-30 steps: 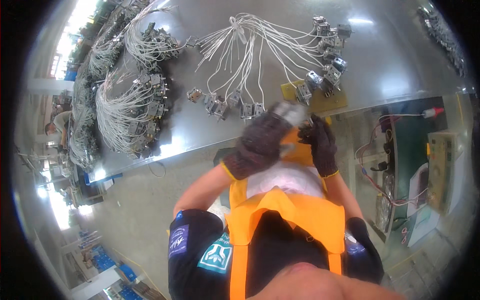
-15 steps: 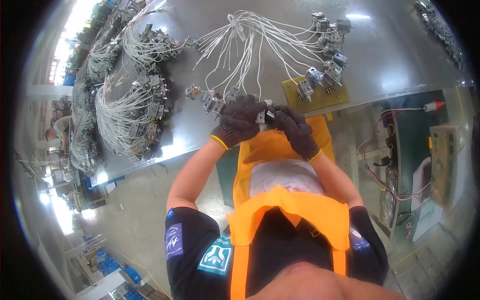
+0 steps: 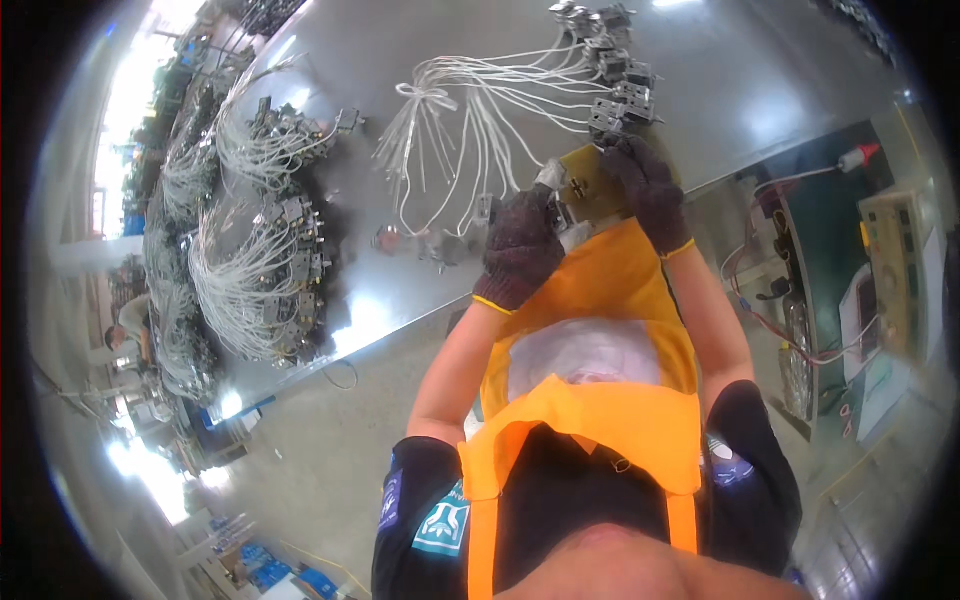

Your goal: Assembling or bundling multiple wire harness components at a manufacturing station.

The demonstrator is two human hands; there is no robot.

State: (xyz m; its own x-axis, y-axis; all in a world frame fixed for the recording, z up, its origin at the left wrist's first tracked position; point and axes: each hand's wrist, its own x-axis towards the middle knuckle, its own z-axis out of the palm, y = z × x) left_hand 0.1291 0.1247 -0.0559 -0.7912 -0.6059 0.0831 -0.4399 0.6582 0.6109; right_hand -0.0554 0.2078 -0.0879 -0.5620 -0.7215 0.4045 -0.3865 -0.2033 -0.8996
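My left hand (image 3: 525, 243), in a dark knitted glove, is closed around a small metal box-shaped part (image 3: 562, 212) at the table's front edge. Something whitish (image 3: 551, 174) shows just beyond its fingers. My right hand (image 3: 648, 190), gloved alike, reaches over the yellowish plate (image 3: 592, 178). Its bent fingertips meet the lower end of a row of metal box-shaped parts (image 3: 632, 98); what lies under them is hidden. White wires (image 3: 510, 68) run from that row to a tied knot (image 3: 428, 98). Several more wired parts (image 3: 440, 248), blurred, lie left of my left hand.
Heaps of wired metal parts (image 3: 255, 275) cover the left side of the metal table (image 3: 365, 215). At the right stand a beige box (image 3: 890, 265) and cables with a red-tipped connector (image 3: 858, 157). A person (image 3: 130, 322) is far off at the left.
My hands have moved apart. The right one has gone away from me to the row of parts; the left has shifted right along the table edge. The whole view has also shifted.
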